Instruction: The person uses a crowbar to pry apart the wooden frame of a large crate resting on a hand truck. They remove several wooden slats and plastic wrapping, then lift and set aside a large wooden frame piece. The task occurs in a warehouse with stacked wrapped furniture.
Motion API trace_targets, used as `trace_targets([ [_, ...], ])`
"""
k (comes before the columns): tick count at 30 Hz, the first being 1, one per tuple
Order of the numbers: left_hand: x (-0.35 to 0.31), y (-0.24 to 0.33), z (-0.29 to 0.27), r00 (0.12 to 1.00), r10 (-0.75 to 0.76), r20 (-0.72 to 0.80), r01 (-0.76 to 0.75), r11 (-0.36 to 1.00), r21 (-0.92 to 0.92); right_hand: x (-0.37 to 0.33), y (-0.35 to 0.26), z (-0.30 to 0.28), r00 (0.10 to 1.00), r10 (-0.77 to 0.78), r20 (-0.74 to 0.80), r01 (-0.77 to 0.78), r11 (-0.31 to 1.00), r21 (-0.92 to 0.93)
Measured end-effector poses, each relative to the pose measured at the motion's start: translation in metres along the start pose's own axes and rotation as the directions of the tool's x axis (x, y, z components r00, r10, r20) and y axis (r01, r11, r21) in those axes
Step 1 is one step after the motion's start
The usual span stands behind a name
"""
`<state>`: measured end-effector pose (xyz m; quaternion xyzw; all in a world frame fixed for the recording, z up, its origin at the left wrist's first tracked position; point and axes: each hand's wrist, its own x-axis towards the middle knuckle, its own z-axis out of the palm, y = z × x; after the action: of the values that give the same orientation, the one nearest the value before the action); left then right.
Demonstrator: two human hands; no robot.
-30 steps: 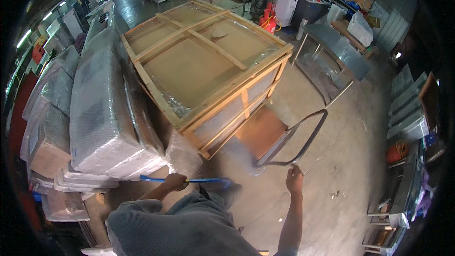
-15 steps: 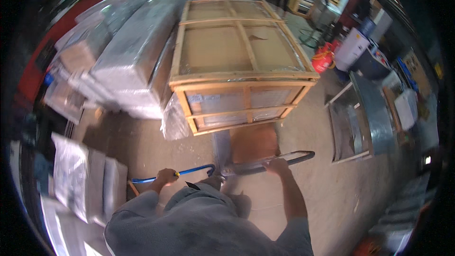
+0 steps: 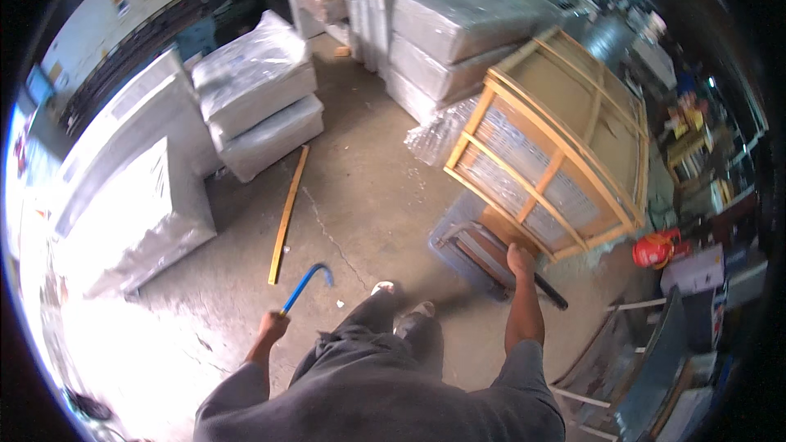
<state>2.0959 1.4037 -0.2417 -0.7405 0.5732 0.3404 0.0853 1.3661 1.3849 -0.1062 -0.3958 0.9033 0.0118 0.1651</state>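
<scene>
My left hand (image 3: 274, 326) is closed around a blue crowbar (image 3: 301, 291), its hooked end pointing forward over the floor. My right hand (image 3: 521, 259) grips the dark tubular handle (image 3: 547, 288) of what looks like a platform trolley. The trolley's grey-blue deck (image 3: 453, 229) shows at the near edge of a large wooden-framed crate (image 3: 565, 139). A brown sheet (image 3: 501, 226) lies between deck and crate. Whether the crate rests on the deck is hidden. Wrapped panels show behind the crate's slats.
A wooden strip (image 3: 288, 217) lies on the floor ahead to the left. Plastic-wrapped packages (image 3: 258, 86) stand at the left, and a wrapped stack (image 3: 458, 24) stands beyond. At the right are a red gas cylinder (image 3: 655, 249) and a metal-topped table (image 3: 647, 360).
My view has turned left, so the crate now sits to the right and the floor strip shows. Both hands keep their holds; the crowbar now points forward instead of sideways.
</scene>
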Motion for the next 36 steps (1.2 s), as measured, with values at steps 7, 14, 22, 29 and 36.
trace_targets([
  [7, -0.202, -0.244, 0.106, 0.899, -0.408, -0.158, 0.320, 0.860, -0.397, -0.046, -0.023, 0.034, 0.997, 0.036, 0.068, -0.036, 0.999, -0.003],
  [14, -0.287, -0.326, 0.173, 0.767, -0.639, -0.059, 0.524, 0.676, -0.519, -0.044, -0.006, 0.130, 0.993, 0.002, -0.122, 0.008, 0.997, 0.079],
  [22, -0.322, -0.311, 0.216, 0.754, -0.643, 0.131, 0.518, 0.461, -0.720, -0.092, 0.001, 0.182, 0.950, -0.273, -0.155, 0.295, 0.943, 0.151],
  [29, -0.373, -0.324, 0.254, 0.873, -0.487, -0.001, 0.410, 0.737, -0.538, -0.258, -0.059, 0.157, 0.987, -0.156, 0.034, 0.151, 0.982, 0.113],
  [36, -0.433, -0.409, 0.265, 0.873, -0.471, 0.127, 0.476, 0.769, -0.427, -0.355, -0.065, 0.188, 0.965, -0.255, 0.065, 0.238, 0.952, 0.193],
])
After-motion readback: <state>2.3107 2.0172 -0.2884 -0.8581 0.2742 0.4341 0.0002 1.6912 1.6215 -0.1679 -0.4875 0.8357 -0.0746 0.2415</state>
